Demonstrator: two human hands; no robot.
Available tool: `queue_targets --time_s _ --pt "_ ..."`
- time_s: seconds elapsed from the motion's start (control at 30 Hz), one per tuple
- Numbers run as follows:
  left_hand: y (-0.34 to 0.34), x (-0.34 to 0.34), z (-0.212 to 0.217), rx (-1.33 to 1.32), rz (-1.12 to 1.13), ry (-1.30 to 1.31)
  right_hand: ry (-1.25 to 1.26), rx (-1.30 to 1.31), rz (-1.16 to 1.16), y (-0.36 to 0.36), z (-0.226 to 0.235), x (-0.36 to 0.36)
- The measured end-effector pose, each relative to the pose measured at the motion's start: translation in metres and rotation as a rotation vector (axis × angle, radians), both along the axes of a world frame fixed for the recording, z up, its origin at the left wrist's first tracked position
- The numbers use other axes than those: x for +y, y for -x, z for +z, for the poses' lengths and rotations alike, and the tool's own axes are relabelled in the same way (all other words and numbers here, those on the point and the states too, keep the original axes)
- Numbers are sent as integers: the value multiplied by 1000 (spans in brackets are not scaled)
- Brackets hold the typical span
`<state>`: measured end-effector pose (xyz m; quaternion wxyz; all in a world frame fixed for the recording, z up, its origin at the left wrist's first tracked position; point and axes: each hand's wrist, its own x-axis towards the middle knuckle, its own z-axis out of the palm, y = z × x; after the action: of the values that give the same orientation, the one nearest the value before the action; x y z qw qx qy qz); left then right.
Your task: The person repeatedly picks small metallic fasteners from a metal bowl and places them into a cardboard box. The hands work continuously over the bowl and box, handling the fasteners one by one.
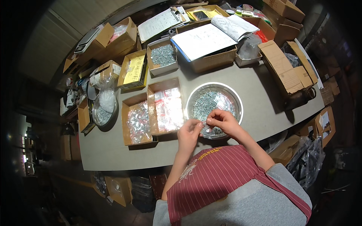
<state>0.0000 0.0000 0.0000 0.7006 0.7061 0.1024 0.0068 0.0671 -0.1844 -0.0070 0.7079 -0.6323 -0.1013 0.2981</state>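
Left hand (pixel 190 132) and right hand (pixel 223 122) pinch what appears to be a small clear bag (pixel 205 126) | over the metal bowl's near side (pixel 240 106), on the counter (pixel 264 100) | presumably so dropped screws (pixel 203 103) land inside

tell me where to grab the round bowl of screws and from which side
Probably best to grip the bowl by its right rim, coming from the right: the raised round edge gives something to pinch, while a box sits close on its left and both hands are at its near side.
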Motion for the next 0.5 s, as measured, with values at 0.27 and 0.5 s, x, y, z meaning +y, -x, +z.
queue_targets --time_s 0.27,0.5 --pt "-1 -1 9 -252 -20 -538 158 -193 154 -3 10 6" --pt "5 2 8 -213 -55 -502 316 -323 200 1 25 7"
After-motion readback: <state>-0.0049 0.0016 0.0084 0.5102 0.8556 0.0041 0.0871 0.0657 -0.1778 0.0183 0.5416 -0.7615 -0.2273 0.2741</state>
